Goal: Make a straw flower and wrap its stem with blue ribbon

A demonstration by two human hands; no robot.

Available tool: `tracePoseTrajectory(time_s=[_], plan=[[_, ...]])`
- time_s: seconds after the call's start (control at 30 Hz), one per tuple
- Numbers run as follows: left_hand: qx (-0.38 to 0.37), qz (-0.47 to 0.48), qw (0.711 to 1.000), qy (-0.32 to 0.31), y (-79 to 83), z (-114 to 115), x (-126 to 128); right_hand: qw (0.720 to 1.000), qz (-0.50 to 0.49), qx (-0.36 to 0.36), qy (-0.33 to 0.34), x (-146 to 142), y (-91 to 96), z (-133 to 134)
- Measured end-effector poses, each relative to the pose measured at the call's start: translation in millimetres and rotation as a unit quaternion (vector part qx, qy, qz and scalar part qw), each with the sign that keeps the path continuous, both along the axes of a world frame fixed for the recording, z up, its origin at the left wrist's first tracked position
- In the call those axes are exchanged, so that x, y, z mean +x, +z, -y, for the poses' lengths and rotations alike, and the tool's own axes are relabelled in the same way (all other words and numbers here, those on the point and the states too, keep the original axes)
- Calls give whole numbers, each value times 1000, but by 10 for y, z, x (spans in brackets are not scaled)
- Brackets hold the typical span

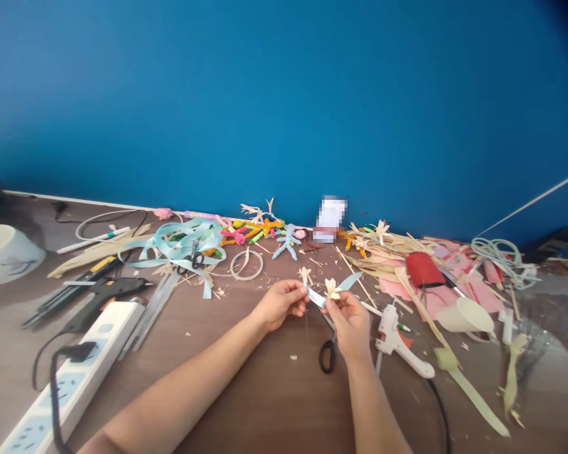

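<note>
Ribbon of pale blue satin [316,297] spans both hands over the dark brown tabletop [246,391]. Left hand [280,306] and right hand [348,321] pinch it narrowly, each with a cream, petalled flower [332,289] at the fingertips. Seems a positioning step, calling for steady grips. Black-handled scissors [327,357] and a white plastic glue gun [395,343] crowd the right; room opens lower left; a flat blue wall [284,113] bounds the back.

To your left stand a white power strip [78,378] (with a black plug [79,352] in it), a black glue gun [101,293] and a white bowl [9,265], while a blue wall [265,107] faces you.
</note>
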State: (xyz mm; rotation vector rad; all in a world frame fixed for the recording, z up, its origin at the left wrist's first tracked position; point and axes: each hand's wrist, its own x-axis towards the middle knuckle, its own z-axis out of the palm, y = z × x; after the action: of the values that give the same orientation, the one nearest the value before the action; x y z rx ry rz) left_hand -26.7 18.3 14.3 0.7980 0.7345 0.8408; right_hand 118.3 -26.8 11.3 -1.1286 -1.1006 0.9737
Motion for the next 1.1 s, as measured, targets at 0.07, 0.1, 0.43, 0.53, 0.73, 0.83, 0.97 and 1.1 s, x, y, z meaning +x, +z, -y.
tracePoseTrajectory(time_s=[0.07,0.1,0.43,0.53,0.73,0.83,0.97,1.1], plan=[[1,2,1000,3,7,1,1,1000,2,0,2,-3,13,9],[3,3,1000,5,8,2,3,1000,3,1,3,-4,19,15],[193,-74,975,82,290,135,-47,997,-72,14,-34,4,78,42],[328,-162,925,102,447,182,-118,993,-83,0,-86,2,140,25],[353,-198,903,143,456,154,-147,983,-115,26,-138,-20,202,18],[278,-150,934,169,376,120,-99,978,-117,67,-160,-65,212,37],[150,-69,970,177,296,94,-43,983,-91,75,-141,-156,219,74],[107,-48,978,175,273,77,-36,988,-75,78,-111,-160,181,77]])
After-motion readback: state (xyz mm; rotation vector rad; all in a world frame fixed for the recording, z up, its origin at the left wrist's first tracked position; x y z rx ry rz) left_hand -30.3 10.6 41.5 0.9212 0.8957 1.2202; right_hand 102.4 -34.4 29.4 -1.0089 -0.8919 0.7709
